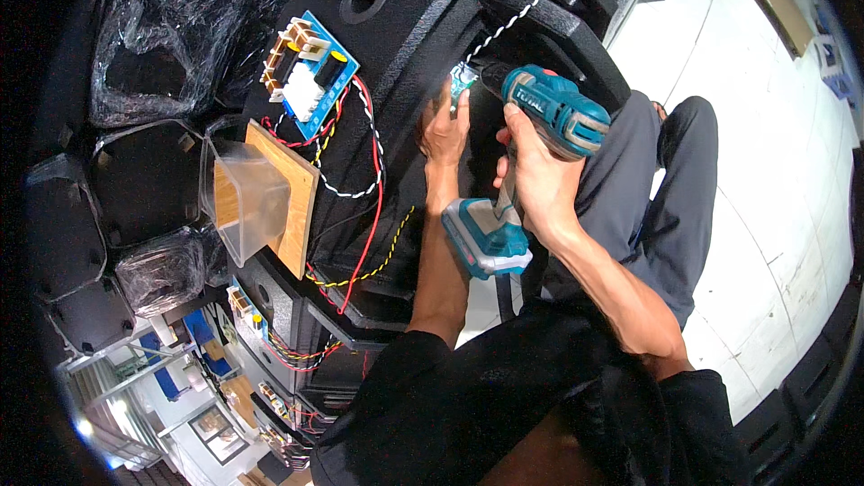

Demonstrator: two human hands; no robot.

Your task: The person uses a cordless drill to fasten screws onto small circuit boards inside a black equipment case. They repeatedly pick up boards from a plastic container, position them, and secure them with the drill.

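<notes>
My right hand (544,162) is closed round the grip of a teal and grey cordless drill (549,108). Its dark front end points left, towards my left hand (445,133). The fingers of that hand are closed on a small, shiny greenish plate (462,81) set against a black speaker cabinet (409,9). A twisted black-and-white wire (508,27) runs up from the plate. Glare blurs the plate's details and the drill's tip, so I cannot tell whether they touch. The drill's battery (486,243) hangs over my left forearm.
On the cabinet sits a blue circuit board (324,81) trailing red, yellow and white wires. A transparent plastic bin (256,198) stands on a wooden board (292,225). Plastic-wrapped black cabinets (171,27) fill the left side. White floor tiles (765,171) lie right of my legs.
</notes>
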